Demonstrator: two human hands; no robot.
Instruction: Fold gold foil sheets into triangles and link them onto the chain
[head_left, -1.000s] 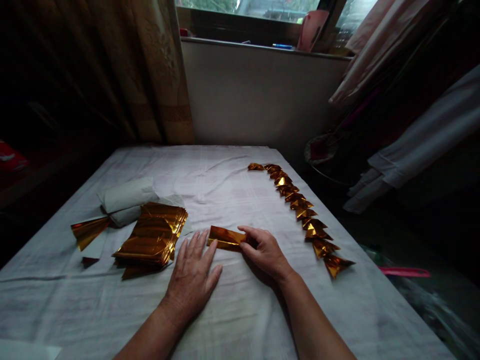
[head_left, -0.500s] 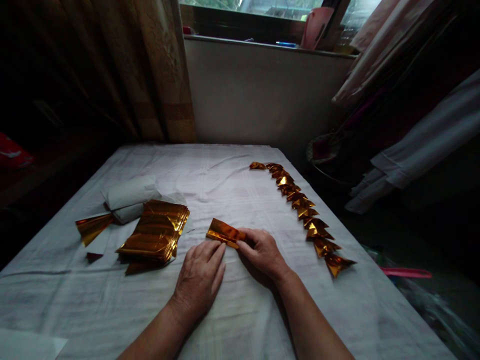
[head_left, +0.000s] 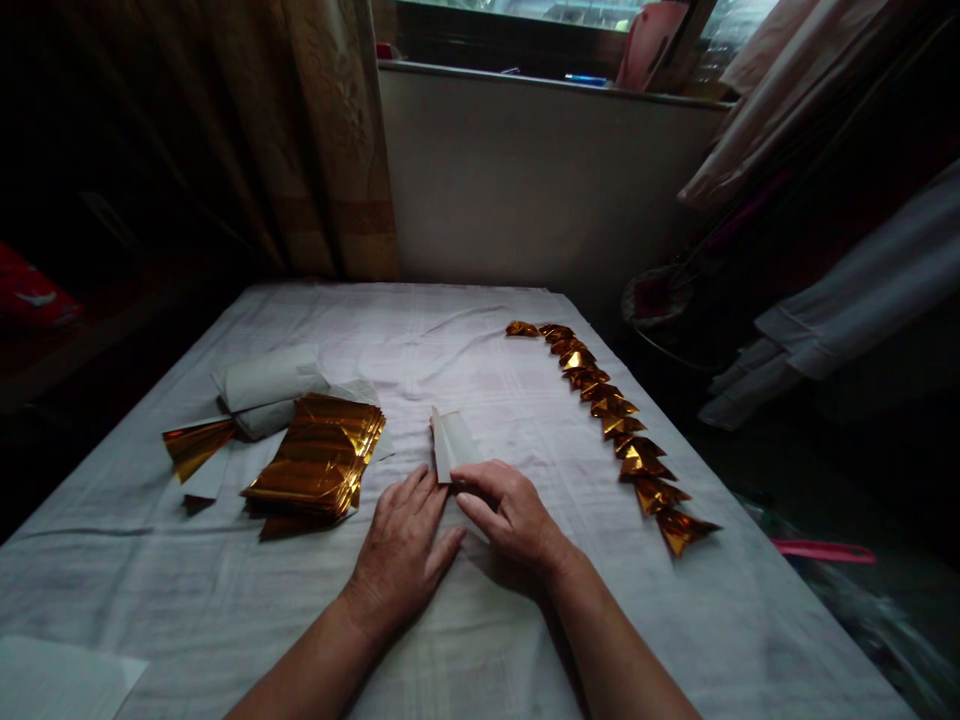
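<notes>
A folded piece of foil paper (head_left: 451,443) lies on the white cloth with its white back facing up. My right hand (head_left: 510,515) pinches its near end between thumb and forefinger. My left hand (head_left: 405,545) rests palm down beside it, fingertips touching the paper's near left edge. A stack of gold foil sheets (head_left: 319,460) lies to the left of my hands. To the right, a curved row of several folded gold pieces (head_left: 615,420) runs away from me along the table's edge.
A white paper roll (head_left: 266,385) and a loose gold sheet (head_left: 196,445) lie beyond the stack. The cloth-covered table (head_left: 480,340) ends at a wall under a window sill. Curtains hang at left, clothing at right. A white sheet (head_left: 60,680) lies at the near left corner.
The paper piece has been turned over and rotated, from gold side up lying crosswise to white side up pointing away from me. My left hand slid right to meet it.
</notes>
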